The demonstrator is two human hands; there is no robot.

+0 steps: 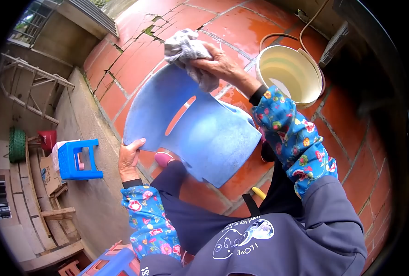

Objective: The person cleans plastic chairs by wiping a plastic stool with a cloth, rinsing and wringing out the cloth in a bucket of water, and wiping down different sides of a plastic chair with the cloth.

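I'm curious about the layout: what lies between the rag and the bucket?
The right hand, gripping the rag, then red floor tiles before the bucket, in the head view.

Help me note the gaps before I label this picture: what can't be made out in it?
Head view, every item:
Blue plastic panel, far side: turned away.
Right hand, palm: turned away, against the grey cloth.
Pink shoe: partly behind the panel.
Blue-pink plastic item: cut by bottom edge.
Dark area, far right: blurred.
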